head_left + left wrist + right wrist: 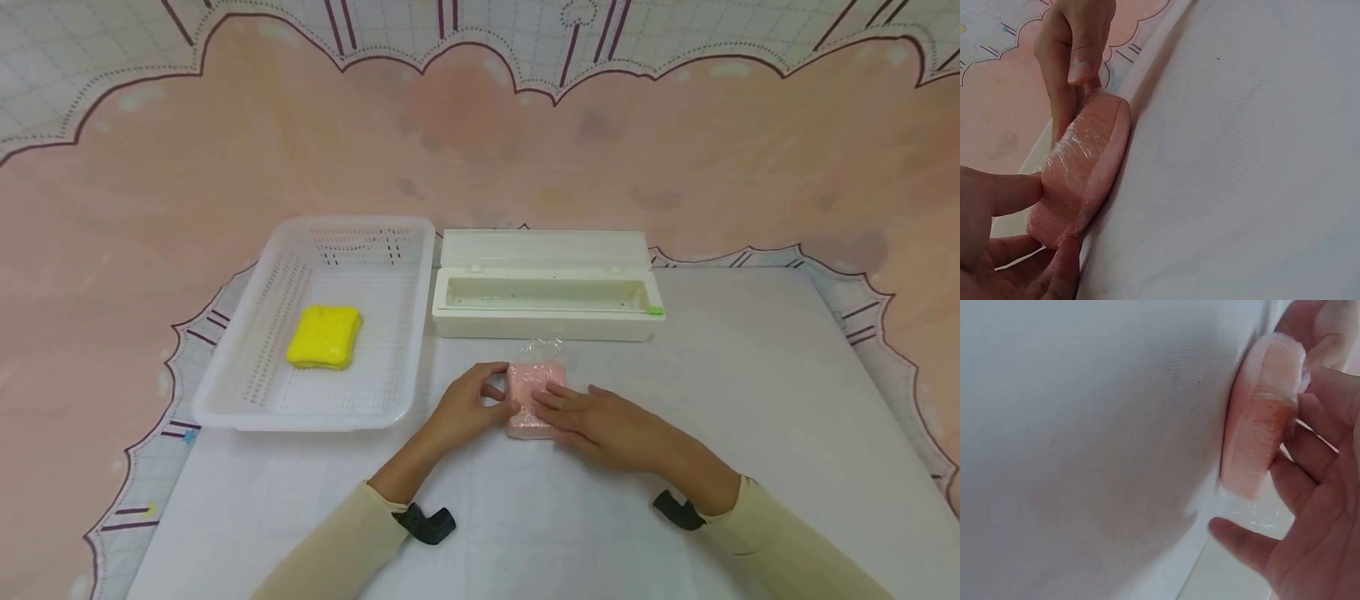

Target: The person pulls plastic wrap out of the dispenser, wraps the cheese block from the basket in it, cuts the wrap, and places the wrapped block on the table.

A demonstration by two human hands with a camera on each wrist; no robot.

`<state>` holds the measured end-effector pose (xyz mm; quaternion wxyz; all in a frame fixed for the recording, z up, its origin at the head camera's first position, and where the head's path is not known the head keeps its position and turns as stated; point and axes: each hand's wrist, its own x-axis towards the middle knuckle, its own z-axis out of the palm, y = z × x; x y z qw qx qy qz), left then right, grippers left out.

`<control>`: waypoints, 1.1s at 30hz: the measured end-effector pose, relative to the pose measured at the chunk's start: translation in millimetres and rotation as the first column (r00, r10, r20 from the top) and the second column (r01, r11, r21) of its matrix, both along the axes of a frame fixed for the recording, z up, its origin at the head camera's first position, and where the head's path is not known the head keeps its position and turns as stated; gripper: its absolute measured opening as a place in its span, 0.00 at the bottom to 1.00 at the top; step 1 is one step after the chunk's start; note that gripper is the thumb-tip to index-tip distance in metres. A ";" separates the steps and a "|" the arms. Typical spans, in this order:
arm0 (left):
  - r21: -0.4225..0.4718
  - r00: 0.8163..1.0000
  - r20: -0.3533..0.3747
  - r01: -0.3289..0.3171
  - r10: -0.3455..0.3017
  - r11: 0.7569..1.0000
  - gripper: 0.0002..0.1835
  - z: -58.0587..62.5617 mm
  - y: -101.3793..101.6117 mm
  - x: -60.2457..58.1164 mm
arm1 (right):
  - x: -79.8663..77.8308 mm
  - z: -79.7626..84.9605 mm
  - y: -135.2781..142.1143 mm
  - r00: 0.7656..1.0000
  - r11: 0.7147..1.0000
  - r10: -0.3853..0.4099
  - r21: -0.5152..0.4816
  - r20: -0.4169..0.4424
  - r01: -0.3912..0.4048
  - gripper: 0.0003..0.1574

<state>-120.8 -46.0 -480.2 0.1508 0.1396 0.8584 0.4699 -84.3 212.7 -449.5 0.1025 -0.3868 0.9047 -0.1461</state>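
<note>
A pink, sponge-like block (534, 383) lies on the white cloth, covered in wrinkled clear plastic film. Loose film (542, 350) sticks out past its far edge. My left hand (468, 408) holds the block's left side, with finger and thumb at the edge. Fingers of my right hand (611, 427) lie fairly straight across the block's top right part. In the left wrist view the film on the block (1082, 162) shines with creases. From the right wrist, the block (1263, 419) shows beside the right hand's spread fingers (1300, 481).
Behind the block stands a long white box (543, 327), lid raised, with a green piece at its right front corner. At left, a white perforated basket (375, 400) holds a yellow, sponge-like block (324, 336). White cloth (750, 358) covers the table.
</note>
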 end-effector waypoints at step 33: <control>-0.046 0.988 -0.152 -0.028 0.021 0.999 0.28 4.8 -0.5 21.5 | 22.4 13.8 30.7 0.974 0.933 -0.212 -0.279 0.082 0.227 0.26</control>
